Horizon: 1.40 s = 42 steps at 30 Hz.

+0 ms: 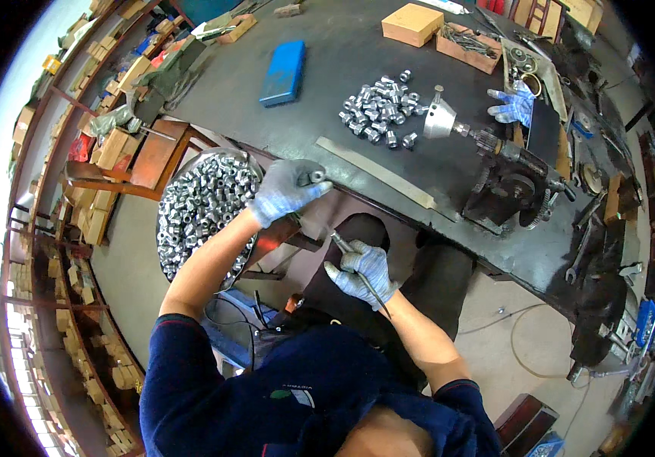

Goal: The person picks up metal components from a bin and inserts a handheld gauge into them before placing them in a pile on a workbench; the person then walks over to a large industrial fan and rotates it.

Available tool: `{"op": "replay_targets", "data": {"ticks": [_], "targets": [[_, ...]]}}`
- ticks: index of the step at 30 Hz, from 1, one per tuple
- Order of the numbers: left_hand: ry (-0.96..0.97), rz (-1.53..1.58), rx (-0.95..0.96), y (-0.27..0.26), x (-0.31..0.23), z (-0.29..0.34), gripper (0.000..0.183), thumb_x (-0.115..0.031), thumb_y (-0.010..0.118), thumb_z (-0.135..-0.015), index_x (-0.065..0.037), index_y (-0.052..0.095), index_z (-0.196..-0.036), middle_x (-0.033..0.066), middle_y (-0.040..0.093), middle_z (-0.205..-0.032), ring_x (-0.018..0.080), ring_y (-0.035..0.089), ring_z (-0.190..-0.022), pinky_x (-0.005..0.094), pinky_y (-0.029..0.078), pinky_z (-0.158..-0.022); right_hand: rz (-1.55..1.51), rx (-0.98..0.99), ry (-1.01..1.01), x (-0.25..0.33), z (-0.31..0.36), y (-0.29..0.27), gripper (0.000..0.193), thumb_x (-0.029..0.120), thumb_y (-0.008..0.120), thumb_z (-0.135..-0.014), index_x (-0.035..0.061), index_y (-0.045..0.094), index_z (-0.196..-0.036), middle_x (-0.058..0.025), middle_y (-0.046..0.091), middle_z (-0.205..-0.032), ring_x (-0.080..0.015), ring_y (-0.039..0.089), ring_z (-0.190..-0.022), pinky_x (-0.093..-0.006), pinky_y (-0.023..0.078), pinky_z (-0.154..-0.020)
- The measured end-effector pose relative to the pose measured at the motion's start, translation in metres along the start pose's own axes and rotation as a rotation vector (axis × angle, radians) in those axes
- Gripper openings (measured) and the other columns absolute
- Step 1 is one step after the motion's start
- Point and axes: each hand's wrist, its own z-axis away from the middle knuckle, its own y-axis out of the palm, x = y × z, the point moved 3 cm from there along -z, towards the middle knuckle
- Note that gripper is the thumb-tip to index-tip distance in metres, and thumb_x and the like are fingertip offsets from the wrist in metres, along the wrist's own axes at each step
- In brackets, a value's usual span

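My left hand (285, 190), in a grey-and-blue work glove, is closed around a small round metal fitting (317, 177) with a hole in its end, close to the bench edge. My right hand (370, 276), also gloved, wraps around a slim pencil-shaped hand tool (340, 243) with a thin hose running back past my wrist. The tool's tip points up toward the left hand, apart from the fitting. To the left, a large round pan of metal fittings (204, 206) sits partly beneath my left forearm. A loose pile of similar fittings (377, 110) lies on the dark bench (320, 95).
A flat metal bar (377, 174) lies along the bench's near edge. Right of it stands a geared fixture (510, 183) with a metal cone (440, 120). A blue case (283, 72), a yellow box (412, 24) and a blue glove (511, 107) rest farther back. Shelves (57, 305) line the left.
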Motion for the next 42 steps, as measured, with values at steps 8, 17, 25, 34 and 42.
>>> {"op": "replay_targets", "data": {"ticks": [8, 17, 25, 34, 42], "targets": [[0.081, -0.654, 0.16, 0.051, -0.038, -0.092, 0.026, -0.028, 0.058, -0.075, -0.011, 0.064, -0.095, 0.0168, 0.063, -0.079, 0.0335, 0.062, -0.077, 0.0438, 0.049, -0.068, 0.027, 0.015, 0.079, -0.018, 0.011, 0.01, 0.027, 0.022, 0.071, -0.065, 0.0092, 0.054, -0.049, -0.0097, 0.05, -0.049, -0.0282, 0.054, -0.051, -0.0372, 0.044, -0.047], [0.139, -0.611, 0.215, 0.082, -0.037, -0.11, 0.024, -0.021, 0.055, -0.072, -0.009, 0.064, -0.091, 0.0174, 0.064, -0.082, 0.033, 0.063, -0.079, 0.0439, 0.049, -0.07, 0.009, 0.029, 0.104, -0.009, 0.002, 0.002, 0.025, 0.015, 0.074, -0.065, 0.0064, 0.053, -0.055, -0.0102, 0.051, -0.055, -0.0236, 0.049, -0.048, -0.0309, 0.043, -0.049], [0.153, -0.487, 0.02, 0.057, -0.042, -0.094, 0.022, -0.022, 0.055, -0.076, -0.008, 0.062, -0.092, 0.0172, 0.064, -0.08, 0.0334, 0.062, -0.08, 0.0445, 0.048, -0.071, -0.009, 0.038, 0.185, -0.016, 0.004, 0.013, 0.023, 0.007, 0.073, -0.062, 0.0042, 0.052, -0.053, -0.0106, 0.049, -0.052, -0.0216, 0.048, -0.046, -0.0296, 0.041, -0.049], [-0.174, -0.653, -0.011, -0.118, 0.11, 0.008, 0.026, -0.026, 0.059, -0.075, -0.011, 0.066, -0.095, 0.0144, 0.065, -0.087, 0.0322, 0.061, -0.085, 0.0399, 0.048, -0.076, -0.035, 0.014, 0.199, -0.024, 0.009, 0.011, 0.024, 0.008, 0.073, -0.064, 0.0029, 0.052, -0.053, -0.0111, 0.05, -0.052, -0.0213, 0.047, -0.045, -0.0294, 0.04, -0.048], [-0.594, -0.799, 0.079, -0.136, 0.204, 0.052, 0.029, -0.029, 0.057, -0.071, -0.015, 0.065, -0.095, 0.0131, 0.064, -0.101, 0.0304, 0.059, -0.098, 0.0391, 0.047, -0.084, -0.092, 0.066, 0.297, -0.029, 0.014, 0.028, 0.024, 0.009, 0.074, -0.064, 0.0037, 0.053, -0.053, -0.01, 0.051, -0.052, -0.023, 0.049, -0.046, -0.0302, 0.041, -0.049]]}}
